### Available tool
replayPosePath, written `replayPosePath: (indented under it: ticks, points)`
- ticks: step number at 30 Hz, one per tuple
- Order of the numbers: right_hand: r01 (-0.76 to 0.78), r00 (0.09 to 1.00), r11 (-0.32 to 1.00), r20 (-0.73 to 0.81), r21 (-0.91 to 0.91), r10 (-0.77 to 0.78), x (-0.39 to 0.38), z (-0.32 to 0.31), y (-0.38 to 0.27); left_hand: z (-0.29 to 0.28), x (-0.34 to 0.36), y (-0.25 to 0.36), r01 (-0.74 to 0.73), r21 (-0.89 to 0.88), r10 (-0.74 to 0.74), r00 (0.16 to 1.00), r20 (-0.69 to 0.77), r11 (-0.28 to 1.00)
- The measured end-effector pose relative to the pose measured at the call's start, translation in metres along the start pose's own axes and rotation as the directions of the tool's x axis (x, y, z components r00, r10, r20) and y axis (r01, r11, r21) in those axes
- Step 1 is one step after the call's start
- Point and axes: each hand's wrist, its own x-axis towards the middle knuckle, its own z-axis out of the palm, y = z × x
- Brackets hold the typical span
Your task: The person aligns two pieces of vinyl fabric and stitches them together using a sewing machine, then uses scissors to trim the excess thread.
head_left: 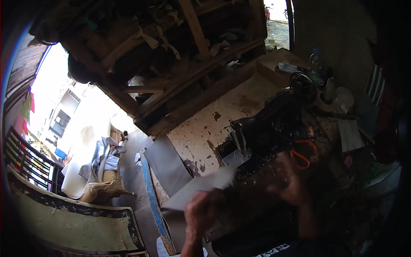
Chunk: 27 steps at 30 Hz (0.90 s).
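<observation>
- The left hand (201, 210) is closed on the near edge of a pale grey sheet (205, 185), fingers curled in tight; blur hides exactly how the fingertips pinch it.
- That sheet slants up and right from the fist, its far corner close to the metal plate (236, 159) of a black sewing machine (269, 122).
- The right hand (293, 186) is blurred, with thumb and fingers spread wide and nothing visible between them; it sits to the right of the sheet, just below the red handles (303, 154) beside the machine.
- A gap of dark table separates the two hands.
- A second, darker grey sheet (167, 165) lies left of the machine, its lower part close to the held one.
- The table's left side ends in a blue-painted edge (153, 199), with floor showing beyond it.
- Worn, pale tabletop (195, 147) stretches between the machine and a raised wooden board (205, 100) along the far side.
- Right of the machine, a clear bottle (316, 68) narrows the room near the handwheel (303, 87).
</observation>
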Motion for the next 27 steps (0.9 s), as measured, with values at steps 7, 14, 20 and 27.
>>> replayPosePath:
  ticks: [7, 14, 20, 27]
  points:
    - [-0.147, 0.849, 0.949, 0.528, 0.28, -0.024, 0.011, 0.01, -0.053, -0.022, -0.016, 0.049, -0.005, -0.311, -0.002, 1.0, -0.021, 0.95]
    - [-0.186, 0.978, 0.933, 0.149, 0.308, 0.146, 0.009, 0.005, -0.044, -0.02, -0.008, 0.03, 0.225, -0.699, -0.222, 0.97, 0.097, 0.679]
    - [-0.084, 0.798, 0.949, -0.551, 0.303, 0.246, -0.057, -0.176, 0.029, -0.014, 0.01, -0.096, 0.303, 0.356, -0.267, 0.952, -0.148, 0.884]
    - [-0.14, 0.418, 0.98, -0.905, -0.143, -0.072, -0.06, -0.281, -0.048, -0.006, -0.027, -0.164, 0.656, 0.47, -0.474, 0.753, -0.456, 0.591]
